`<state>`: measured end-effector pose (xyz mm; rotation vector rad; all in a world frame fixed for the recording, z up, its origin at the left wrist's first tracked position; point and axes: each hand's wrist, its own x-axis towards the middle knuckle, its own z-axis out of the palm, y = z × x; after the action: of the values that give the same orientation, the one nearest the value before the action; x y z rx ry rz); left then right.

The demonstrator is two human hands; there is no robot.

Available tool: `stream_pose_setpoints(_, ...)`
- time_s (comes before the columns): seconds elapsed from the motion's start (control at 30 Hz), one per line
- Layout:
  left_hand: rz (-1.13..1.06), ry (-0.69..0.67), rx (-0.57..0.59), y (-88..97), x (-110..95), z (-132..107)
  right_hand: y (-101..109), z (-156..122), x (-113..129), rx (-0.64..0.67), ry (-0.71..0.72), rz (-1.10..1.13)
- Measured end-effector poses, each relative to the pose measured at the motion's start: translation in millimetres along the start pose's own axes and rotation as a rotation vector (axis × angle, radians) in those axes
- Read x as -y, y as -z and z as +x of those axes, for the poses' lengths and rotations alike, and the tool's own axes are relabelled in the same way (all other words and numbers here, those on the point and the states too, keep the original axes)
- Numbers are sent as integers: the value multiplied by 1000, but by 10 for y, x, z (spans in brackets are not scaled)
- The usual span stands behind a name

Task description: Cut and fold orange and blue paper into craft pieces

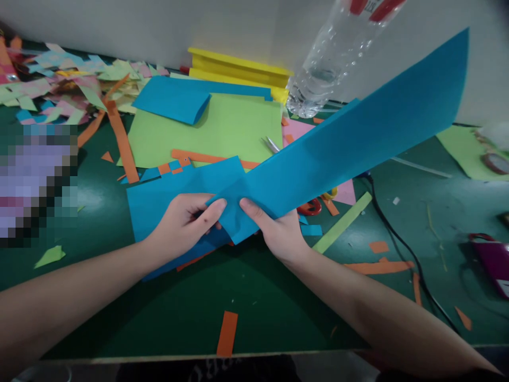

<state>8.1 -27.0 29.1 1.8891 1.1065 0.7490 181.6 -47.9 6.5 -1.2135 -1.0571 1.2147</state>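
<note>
A long blue paper sheet [358,138] rises from the table's middle toward the upper right. My right hand [278,228] pinches its near end, thumb on top. Beside it, my left hand [186,223] pinches the same near corner with thumb and fingers. Under both hands lies another blue sheet [167,196] flat on the green table [254,297], with a woven orange-and-blue patch [173,167] at its far edge.
A light green sheet [222,127] with a folded blue sheet [175,101] lies behind. Yellow folded paper [238,69] and a clear plastic bottle [326,58] stand at the back. Orange strips [227,333], scissors [272,144], a black cable [397,239] and paper scraps [59,79] are scattered about.
</note>
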Motion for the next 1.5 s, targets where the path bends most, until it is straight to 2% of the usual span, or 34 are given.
stream_pose_setpoints(0.23, 1, 16, 28, -5, 26, -1, 7, -9, -1, 28, -43, -12)
stream_pose_setpoints(0.3, 26, -48, 66, -13, 37, -4, 8, -8, 4, 34, -38, -21)
stream_pose_setpoints(0.43, 45, -263, 214, -38, 52, -11, 9, -6, 45, 63, -33, -60)
stream_pose_setpoints(0.5, 48, -308, 256, -47, 55, -14, 11, -11, 63, 75, -29, -86)
stream_pose_setpoints(0.67, 104, -303, 312, -52, 70, -20, 22, -34, 56, 99, 52, -143)
stream_pose_setpoints(0.8, 143, -307, 302, -58, 74, -24, 23, -37, 31, 112, 115, -204)
stream_pose_setpoints(1.13, 173, -336, 318, -76, 128, -41, 28, -61, 5, 165, 132, -257)
stream_pose_setpoints(1.37, 27, -290, 339, -77, 95, -32, 21, -65, 10, 147, 129, -232)
stream_pose_setpoints(1.5, 17, -297, 362, -54, 60, -22, 18, -68, 20, 143, 90, -217)
